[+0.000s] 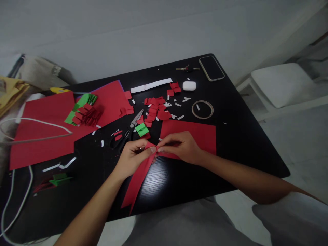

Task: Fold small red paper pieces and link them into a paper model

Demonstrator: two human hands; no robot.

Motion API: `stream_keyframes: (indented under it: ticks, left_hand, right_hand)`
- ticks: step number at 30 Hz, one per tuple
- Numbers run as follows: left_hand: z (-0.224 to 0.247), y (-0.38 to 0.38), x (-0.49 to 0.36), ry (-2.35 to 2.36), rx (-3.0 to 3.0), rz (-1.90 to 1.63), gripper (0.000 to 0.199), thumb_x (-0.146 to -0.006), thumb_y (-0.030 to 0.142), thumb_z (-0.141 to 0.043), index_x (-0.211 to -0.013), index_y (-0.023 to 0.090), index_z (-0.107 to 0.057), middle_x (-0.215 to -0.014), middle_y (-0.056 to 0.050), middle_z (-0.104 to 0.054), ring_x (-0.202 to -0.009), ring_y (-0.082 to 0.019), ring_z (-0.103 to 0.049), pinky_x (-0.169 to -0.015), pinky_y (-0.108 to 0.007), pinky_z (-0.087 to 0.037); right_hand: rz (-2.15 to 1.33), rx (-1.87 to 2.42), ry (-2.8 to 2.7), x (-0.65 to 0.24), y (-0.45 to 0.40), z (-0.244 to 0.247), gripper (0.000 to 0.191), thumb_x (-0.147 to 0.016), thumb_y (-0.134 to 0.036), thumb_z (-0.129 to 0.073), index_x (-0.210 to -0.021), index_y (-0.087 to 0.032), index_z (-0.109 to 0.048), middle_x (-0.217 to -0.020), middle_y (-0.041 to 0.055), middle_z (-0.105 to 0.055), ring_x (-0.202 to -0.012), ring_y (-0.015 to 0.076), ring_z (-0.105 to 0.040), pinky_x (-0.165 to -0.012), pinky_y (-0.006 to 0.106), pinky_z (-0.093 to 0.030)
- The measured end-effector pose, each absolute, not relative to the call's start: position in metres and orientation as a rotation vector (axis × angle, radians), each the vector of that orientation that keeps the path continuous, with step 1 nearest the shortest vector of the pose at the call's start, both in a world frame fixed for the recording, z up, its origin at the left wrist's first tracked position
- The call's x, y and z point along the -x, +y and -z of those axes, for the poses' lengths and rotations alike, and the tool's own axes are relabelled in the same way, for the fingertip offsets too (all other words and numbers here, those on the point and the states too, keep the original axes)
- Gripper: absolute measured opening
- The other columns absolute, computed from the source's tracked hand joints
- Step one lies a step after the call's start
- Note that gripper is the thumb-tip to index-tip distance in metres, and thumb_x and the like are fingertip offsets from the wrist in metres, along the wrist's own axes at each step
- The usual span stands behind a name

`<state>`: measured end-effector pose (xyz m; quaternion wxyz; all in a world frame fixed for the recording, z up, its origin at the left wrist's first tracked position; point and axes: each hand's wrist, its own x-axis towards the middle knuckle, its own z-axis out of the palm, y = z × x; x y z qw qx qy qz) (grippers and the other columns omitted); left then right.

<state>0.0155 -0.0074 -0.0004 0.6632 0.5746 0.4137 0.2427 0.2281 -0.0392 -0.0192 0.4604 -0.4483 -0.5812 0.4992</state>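
Note:
A long folded strip of red paper [137, 182] hangs from my hands toward the table's front edge, its lower ends spread apart. My left hand [133, 157] is closed on the strip's upper end, thumb on top. At that same end, my right hand [180, 147] pinches with thumb and fingertips, which partly hide the paper. Beneath my right hand lies a red sheet [191, 133]. Just beyond my left hand are black-handled scissors [132, 126] with blades apart, and a small folded green paper piece [142, 130].
Small red folded pieces [153, 109] and white scraps lie mid-table. A tape roll [203, 110], a white case [189, 85], a phone [211, 68] and keys [188, 68] are at the right. Large red sheets [46, 136] and a white cable [32, 174] lie left. A white stool [282, 83] stands beyond.

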Motion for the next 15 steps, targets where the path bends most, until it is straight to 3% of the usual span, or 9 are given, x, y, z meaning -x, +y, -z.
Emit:
stream_keyframes:
  ticks: [15]
  left_hand:
    - [-0.0005, -0.0078, -0.0174, 0.924, -1.310, -0.562, 0.024, -0.088, 0.033, -0.075, -0.073, 0.015, -0.074, -0.067, -0.004, -0.075, -0.060, -0.015, -0.068, -0.061, -0.025, -0.054]
  right_hand:
    - [-1.219, 1.059, -1.411, -0.2286, -0.0398, 0.0208, 0.006, -0.080, -0.024, -0.086, -0.086, -0.025, -0.084, -0.087, 0.0007, -0.083, -0.082, 0.0181, -0.079, -0.076, 0.026, -0.063]
